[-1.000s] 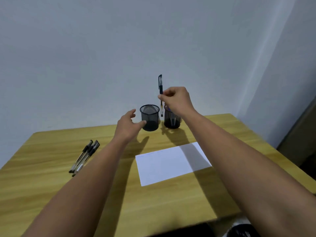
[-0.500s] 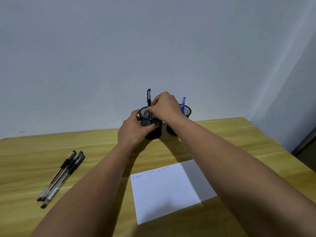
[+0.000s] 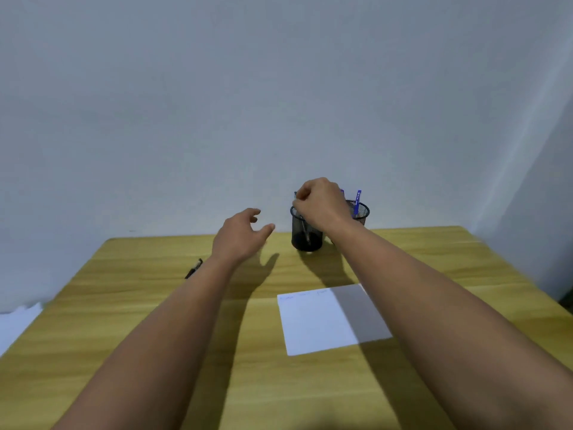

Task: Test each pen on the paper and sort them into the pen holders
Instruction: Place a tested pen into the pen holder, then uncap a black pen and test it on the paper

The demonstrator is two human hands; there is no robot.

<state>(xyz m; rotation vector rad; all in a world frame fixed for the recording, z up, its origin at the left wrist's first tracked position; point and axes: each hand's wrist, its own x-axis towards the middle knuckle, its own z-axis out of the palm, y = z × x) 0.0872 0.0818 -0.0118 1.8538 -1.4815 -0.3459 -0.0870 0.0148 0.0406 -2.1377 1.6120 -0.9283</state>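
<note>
Head view, one frame, slightly blurred.

Mesh pen holders: two, black, upright at the far edge of the wooden tabletop (image 3: 310, 398), side by side. Left holder (image 3: 306, 235) in plain sight, with a black pen (image 3: 305, 229) leaning inside, seen through the mesh. Right holder (image 3: 361, 210) mostly hidden behind the right wrist; only part of rim and wall visible.

Blue pens: two counted in the right holder, one (image 3: 358, 200) clear, the other (image 3: 342, 191) only a sliver at the knuckles.

Loose pens: black tip of one (image 3: 195, 268) visible left of the left forearm; rest and any others hidden by the arm, count not possible.

Paper: one white sheet (image 3: 313, 324) near the middle of the tabletop, right part shaded by the right arm; faint scribbles along the top edge, not legible. More white sheets (image 3: 17, 321) off the tabletop's left edge, cut by the frame.

Hands: two. Left hand (image 3: 240, 235) raised above the tabletop left of the holders, fingers loosely spread, holding nothing, touching nothing. Right hand (image 3: 321, 203) above the left holder's rim, fingers curled with tips together at the top end of the black pen; actual contact with the pen not discernible.
</note>
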